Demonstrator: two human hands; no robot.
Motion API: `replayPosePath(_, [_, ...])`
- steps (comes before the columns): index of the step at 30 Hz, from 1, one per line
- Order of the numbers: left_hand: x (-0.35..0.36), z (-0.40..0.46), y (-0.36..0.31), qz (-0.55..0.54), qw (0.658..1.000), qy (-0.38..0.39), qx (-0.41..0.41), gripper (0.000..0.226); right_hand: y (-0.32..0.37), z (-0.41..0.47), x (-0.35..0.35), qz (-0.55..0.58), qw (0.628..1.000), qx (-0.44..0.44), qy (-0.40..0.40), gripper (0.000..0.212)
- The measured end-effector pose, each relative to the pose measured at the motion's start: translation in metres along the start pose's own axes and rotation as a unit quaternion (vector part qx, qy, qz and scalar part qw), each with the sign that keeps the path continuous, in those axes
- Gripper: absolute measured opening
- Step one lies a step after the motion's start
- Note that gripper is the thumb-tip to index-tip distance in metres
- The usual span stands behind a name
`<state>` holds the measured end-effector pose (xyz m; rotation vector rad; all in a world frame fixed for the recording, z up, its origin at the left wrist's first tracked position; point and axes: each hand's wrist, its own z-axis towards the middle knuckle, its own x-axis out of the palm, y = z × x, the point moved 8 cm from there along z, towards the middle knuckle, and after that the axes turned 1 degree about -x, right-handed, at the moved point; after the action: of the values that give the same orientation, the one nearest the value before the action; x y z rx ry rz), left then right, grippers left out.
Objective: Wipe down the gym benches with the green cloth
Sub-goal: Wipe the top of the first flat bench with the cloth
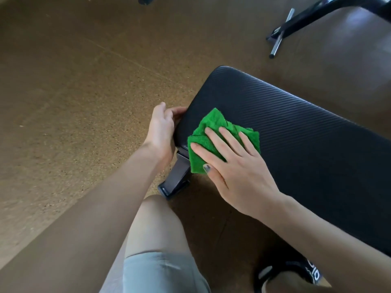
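Observation:
A black ribbed gym bench pad (296,132) runs from the centre toward the lower right. A crumpled green cloth (213,132) lies on the pad's near left end. My right hand (234,166) presses flat on the cloth, fingers spread, thumb at the cloth's lower edge. My left hand (161,132) grips the pad's left end, fingers curled round its edge. The bench's black metal leg (176,178) shows under that end.
Brown speckled floor (74,102) surrounds the bench. Another machine's black frame with a chrome bar (281,32) stands at the top right. My bare knee (156,225) and grey shorts are in front of the bench, and a black sandal (304,271) is at the lower right.

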<state>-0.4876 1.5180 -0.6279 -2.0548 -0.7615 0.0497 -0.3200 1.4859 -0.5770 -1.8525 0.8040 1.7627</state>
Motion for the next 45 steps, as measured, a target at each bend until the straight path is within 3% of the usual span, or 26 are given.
replayPosePath(4, [-0.001,0.003,0.009,-0.008,0.999,0.036,-0.031,0.063,-0.005,0.038,-0.004,-0.013,1.000,-0.009,-0.012,0.051])
replayPosePath(7, [-0.004,0.005,0.011,-0.016,0.997,0.071,-0.036,0.061,-0.003,0.090,-0.006,-0.016,0.999,0.036,-0.035,0.052])
replayPosePath(10, [-0.009,0.008,0.013,-0.021,0.996,0.079,-0.022,0.064,0.001,0.089,-0.004,-0.021,0.998,0.039,-0.045,0.051])
replayPosePath(16, [-0.027,0.000,0.053,-0.009,0.994,0.092,-0.054,0.068,0.011,-0.002,0.008,-0.103,0.993,-0.059,-0.029,0.057])
replayPosePath(21, [-0.029,-0.005,0.068,-0.082,0.989,0.093,-0.075,0.068,0.028,0.029,0.010,-0.179,0.972,-0.154,-0.013,0.062])
replayPosePath(24, [-0.030,-0.008,0.070,-0.110,0.989,0.078,-0.065,0.061,0.049,0.065,0.010,-0.199,0.962,-0.185,0.020,0.045])
replayPosePath(26, [-0.035,-0.007,0.075,-0.137,0.987,0.043,-0.067,0.059,0.059,0.087,0.004,-0.188,0.966,-0.176,0.010,0.029])
replayPosePath(32, [-0.038,0.001,0.077,-0.066,0.998,0.015,-0.001,0.062,0.042,0.156,-0.009,-0.112,0.990,-0.029,0.079,0.050])
replayPosePath(34, [-0.035,0.000,0.075,-0.049,0.999,0.015,0.002,0.064,0.020,0.163,-0.011,-0.088,0.994,-0.008,0.056,0.051])
replayPosePath(38, [-0.032,0.004,0.079,-0.054,0.998,0.018,-0.013,0.061,0.000,0.145,-0.008,-0.066,0.995,-0.004,-0.079,0.059])
replayPosePath(45, [-0.014,0.010,0.085,-0.056,0.996,0.032,-0.057,0.058,0.017,0.133,-0.009,-0.033,0.980,-0.168,-0.098,0.047])
